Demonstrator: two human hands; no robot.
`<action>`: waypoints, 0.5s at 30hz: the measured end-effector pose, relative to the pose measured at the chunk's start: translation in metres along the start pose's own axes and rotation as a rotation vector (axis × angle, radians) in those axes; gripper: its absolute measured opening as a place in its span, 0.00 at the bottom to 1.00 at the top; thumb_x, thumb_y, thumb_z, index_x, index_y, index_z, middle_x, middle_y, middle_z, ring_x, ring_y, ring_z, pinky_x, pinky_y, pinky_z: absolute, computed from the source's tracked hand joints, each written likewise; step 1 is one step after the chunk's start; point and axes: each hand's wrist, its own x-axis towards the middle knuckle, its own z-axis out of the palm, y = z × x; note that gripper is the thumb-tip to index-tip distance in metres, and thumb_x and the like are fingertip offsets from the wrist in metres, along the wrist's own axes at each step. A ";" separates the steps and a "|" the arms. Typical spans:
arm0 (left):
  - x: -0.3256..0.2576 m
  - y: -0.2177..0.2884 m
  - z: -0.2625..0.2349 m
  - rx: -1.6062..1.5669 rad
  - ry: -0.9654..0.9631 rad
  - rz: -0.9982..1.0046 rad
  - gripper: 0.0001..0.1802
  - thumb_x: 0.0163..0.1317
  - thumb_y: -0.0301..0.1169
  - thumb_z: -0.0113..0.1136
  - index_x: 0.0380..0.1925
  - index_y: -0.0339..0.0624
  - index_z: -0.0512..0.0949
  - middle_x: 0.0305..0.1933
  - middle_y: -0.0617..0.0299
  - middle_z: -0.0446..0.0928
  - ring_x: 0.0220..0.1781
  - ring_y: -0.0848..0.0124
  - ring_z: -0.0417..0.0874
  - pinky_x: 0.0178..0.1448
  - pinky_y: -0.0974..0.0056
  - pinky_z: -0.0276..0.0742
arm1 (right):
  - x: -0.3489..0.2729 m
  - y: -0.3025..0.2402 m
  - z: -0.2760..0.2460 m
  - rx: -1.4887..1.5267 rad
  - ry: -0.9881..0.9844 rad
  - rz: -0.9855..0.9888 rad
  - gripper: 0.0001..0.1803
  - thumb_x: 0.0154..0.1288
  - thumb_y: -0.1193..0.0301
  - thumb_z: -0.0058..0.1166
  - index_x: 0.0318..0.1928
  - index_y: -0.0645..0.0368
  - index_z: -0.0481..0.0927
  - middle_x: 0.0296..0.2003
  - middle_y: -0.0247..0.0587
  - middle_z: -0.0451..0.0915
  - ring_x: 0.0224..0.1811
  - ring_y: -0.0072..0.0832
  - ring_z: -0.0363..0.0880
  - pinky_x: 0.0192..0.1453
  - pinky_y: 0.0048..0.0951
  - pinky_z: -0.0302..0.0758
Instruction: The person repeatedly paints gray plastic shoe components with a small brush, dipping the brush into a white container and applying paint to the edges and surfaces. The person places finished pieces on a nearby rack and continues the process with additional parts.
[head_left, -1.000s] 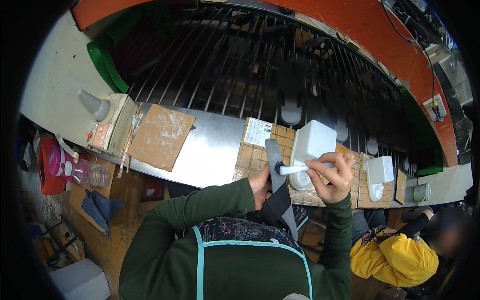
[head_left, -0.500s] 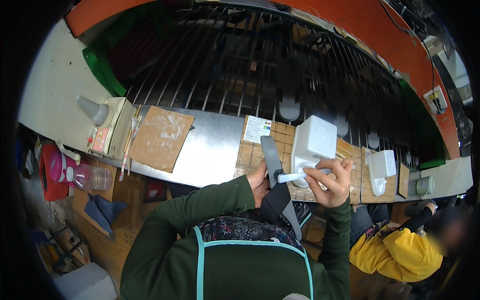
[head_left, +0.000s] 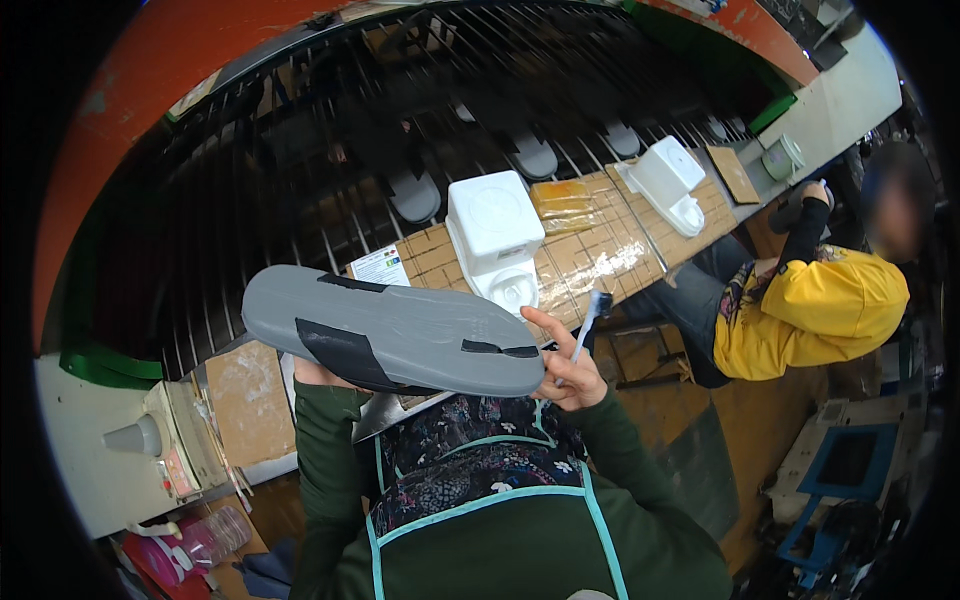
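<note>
A grey sandal sole [head_left: 410, 325] with black strap pieces folded against it lies across the front of me, its broad face turned up. My left hand [head_left: 318, 373] grips it from beneath at the left side; most of that hand is hidden. At the sole's right end, my right hand [head_left: 575, 380] pinches a white toothbrush [head_left: 589, 325] with dark bristles standing upward. The right index finger sticks out toward a white dispenser bottle [head_left: 493, 228], which stands on the cardboard-covered bench [head_left: 630, 250].
Beyond the bench runs a roller conveyor [head_left: 290, 215] carrying several grey soles [head_left: 415, 197]. A second white dispenser [head_left: 667, 180] stands further right, near a seated person in yellow [head_left: 830, 310]. At left are a stained cardboard sheet [head_left: 250, 405] and a machine with a grey cone [head_left: 135, 437].
The sole has swung from edge-on to broad face up, moving left. My right hand has drawn the toothbrush off the sole and tipped it bristles up. My view has turned rightward.
</note>
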 end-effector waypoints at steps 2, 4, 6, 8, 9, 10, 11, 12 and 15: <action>0.005 -0.005 -0.007 1.192 -0.131 0.330 0.35 0.59 0.45 0.57 0.65 0.44 0.61 0.62 0.51 0.70 0.66 0.56 0.67 0.71 0.51 0.58 | 0.003 0.001 0.011 0.025 0.067 -0.005 0.42 0.68 0.69 0.49 0.74 0.55 0.39 0.18 0.26 0.66 0.11 0.11 0.49 0.21 0.20 0.51; 0.010 0.000 -0.022 2.150 -0.284 0.492 0.37 0.60 0.49 0.55 0.66 0.45 0.60 0.64 0.52 0.69 0.68 0.56 0.66 0.72 0.51 0.57 | 0.009 -0.001 0.021 0.104 0.084 -0.028 0.44 0.67 0.74 0.50 0.74 0.53 0.37 0.17 0.24 0.63 0.11 0.10 0.49 0.20 0.19 0.50; 0.013 0.017 -0.035 3.025 -0.397 0.525 0.32 0.64 0.54 0.47 0.60 0.43 0.67 0.60 0.55 0.73 0.63 0.59 0.71 0.68 0.53 0.64 | 0.018 -0.003 0.031 0.176 0.070 -0.082 0.44 0.67 0.74 0.50 0.74 0.53 0.36 0.16 0.24 0.62 0.11 0.10 0.49 0.20 0.19 0.50; 0.011 0.043 -0.044 3.442 -0.592 0.674 0.32 0.68 0.55 0.42 0.57 0.40 0.72 0.58 0.57 0.76 0.59 0.62 0.76 0.63 0.55 0.72 | 0.029 -0.001 0.041 0.244 0.060 -0.098 0.46 0.67 0.74 0.50 0.74 0.51 0.34 0.15 0.23 0.62 0.10 0.10 0.49 0.21 0.19 0.54; 0.015 0.053 -0.043 3.654 -0.618 0.111 0.35 0.67 0.56 0.44 0.60 0.38 0.68 0.60 0.52 0.73 0.61 0.62 0.74 0.65 0.54 0.69 | 0.034 0.001 0.046 0.252 0.064 -0.091 0.47 0.66 0.74 0.51 0.74 0.49 0.34 0.16 0.23 0.62 0.11 0.11 0.49 0.23 0.20 0.56; 0.018 0.068 -0.037 3.754 -1.054 0.063 0.36 0.66 0.55 0.45 0.62 0.34 0.64 0.61 0.48 0.71 0.63 0.58 0.72 0.67 0.53 0.67 | 0.038 0.004 0.051 0.260 0.069 -0.082 0.48 0.65 0.75 0.52 0.74 0.47 0.34 0.16 0.23 0.62 0.12 0.11 0.50 0.25 0.21 0.58; 0.020 0.083 -0.030 3.774 -1.546 -0.114 0.38 0.66 0.54 0.46 0.63 0.31 0.61 0.62 0.44 0.69 0.65 0.55 0.70 0.68 0.52 0.65 | 0.042 0.007 0.056 0.268 0.075 -0.074 0.49 0.65 0.76 0.53 0.74 0.46 0.34 0.16 0.22 0.61 0.12 0.11 0.50 0.27 0.22 0.61; 0.023 0.094 -0.023 3.388 -1.839 1.426 0.38 0.61 0.43 0.58 0.63 0.30 0.58 0.61 0.40 0.69 0.66 0.55 0.68 0.69 0.53 0.62 | 0.045 0.010 0.060 0.362 -0.020 -0.085 0.50 0.64 0.78 0.55 0.74 0.45 0.33 0.17 0.24 0.65 0.13 0.12 0.53 0.27 0.23 0.62; 0.036 0.099 -0.007 3.547 -2.201 0.824 0.34 0.51 0.20 0.64 0.59 0.29 0.62 0.55 0.42 0.73 0.58 0.59 0.76 0.63 0.57 0.70 | 0.046 0.020 0.063 0.168 0.097 0.022 0.52 0.63 0.79 0.56 0.74 0.43 0.33 0.19 0.27 0.69 0.14 0.13 0.55 0.27 0.22 0.61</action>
